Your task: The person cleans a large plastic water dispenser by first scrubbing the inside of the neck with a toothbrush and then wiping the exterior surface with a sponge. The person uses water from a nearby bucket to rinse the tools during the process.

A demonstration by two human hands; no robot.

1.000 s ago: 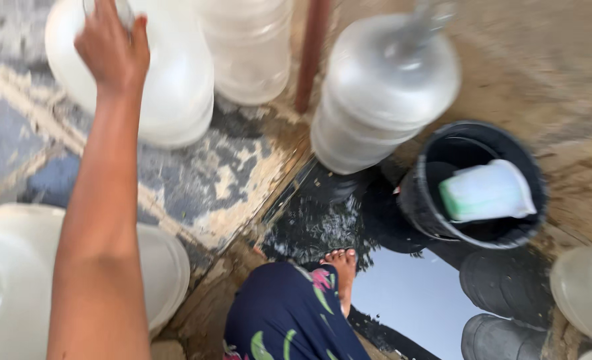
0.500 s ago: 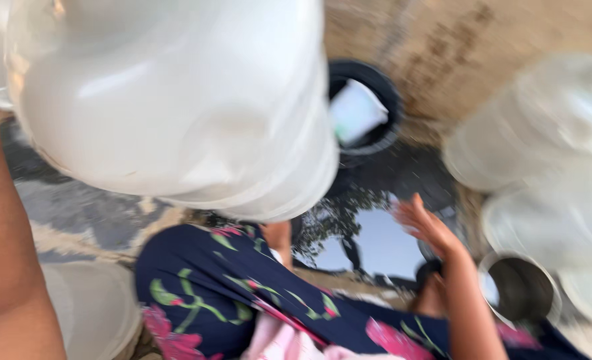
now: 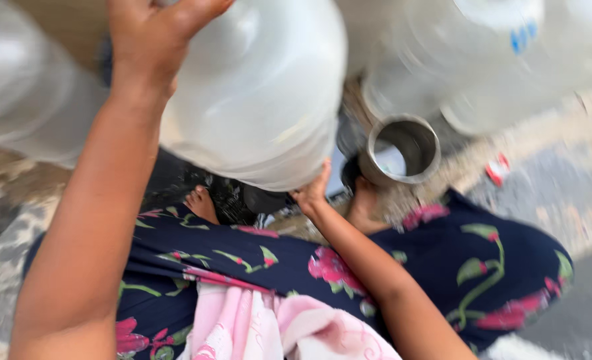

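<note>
Holding: the big translucent water jug (image 3: 256, 100) is up off the ground at upper centre of the frame, tipped, carried between both hands.
Left hand: the left hand (image 3: 152, 33) at the top left is spread over the jug's upper side, fingers wrapped onto it.
Right hand: the right hand (image 3: 312, 193) at centre presses up against the jug's lower edge; the palm is hidden, so I cannot tell how firm that hold is.
Done so far: the jug looks already lifted and swung over the person's lap, judging by how it hangs above the dark flowered dress (image 3: 336, 267).
Left to do: it is not set down anywhere yet.
Nearby: a steel cup (image 3: 402, 148) stands just right of the jug, and more pale jugs (image 3: 482, 60) crowd the upper right, blurred.
Ground: wet dark patch (image 3: 196, 190) under the jug, a foot (image 3: 201, 203) beside it.
</note>
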